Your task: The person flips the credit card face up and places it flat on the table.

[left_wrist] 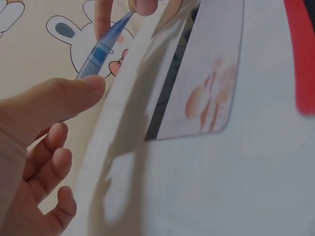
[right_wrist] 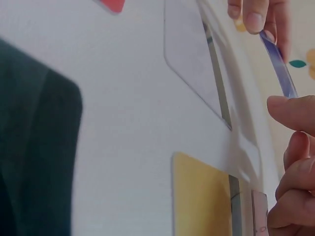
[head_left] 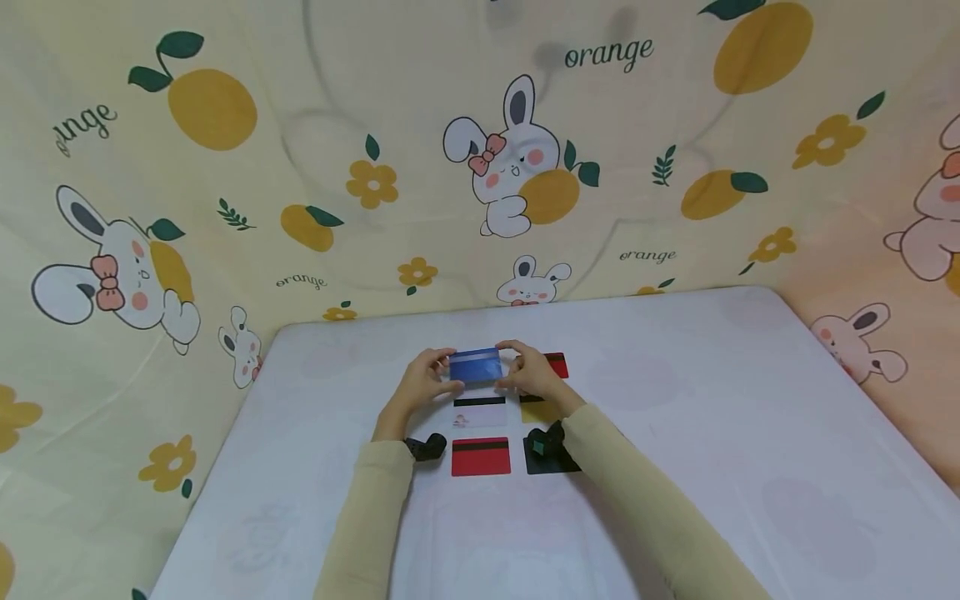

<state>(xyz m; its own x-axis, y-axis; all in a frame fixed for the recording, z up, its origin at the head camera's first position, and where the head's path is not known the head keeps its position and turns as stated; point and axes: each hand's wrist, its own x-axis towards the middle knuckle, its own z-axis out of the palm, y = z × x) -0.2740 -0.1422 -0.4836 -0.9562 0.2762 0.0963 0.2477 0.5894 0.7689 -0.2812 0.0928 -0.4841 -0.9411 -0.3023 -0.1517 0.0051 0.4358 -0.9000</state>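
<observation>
A blue card (head_left: 476, 367) with a pale stripe near its top is held up over the table by both hands. My left hand (head_left: 424, 383) pinches its left end between thumb and fingers. At the opposite end, my right hand (head_left: 531, 372) grips it the same way. Both wrist views catch the blue card (left_wrist: 98, 51) nearly edge-on, lifted off the tabletop. Just below it in the head view lies a white card (head_left: 480, 414) with a dark stripe and a small pinkish picture. Partly behind the right hand are a red card (head_left: 557, 365) and a gold card (head_left: 537, 411).
Closer to me lie a red card (head_left: 481, 458) with a dark stripe and a dark green card (right_wrist: 37, 142), partly covered by the right wrist's camera in the head view. The cards form two columns on the white table (head_left: 300, 467). A patterned cloth (head_left: 420, 108) hangs behind.
</observation>
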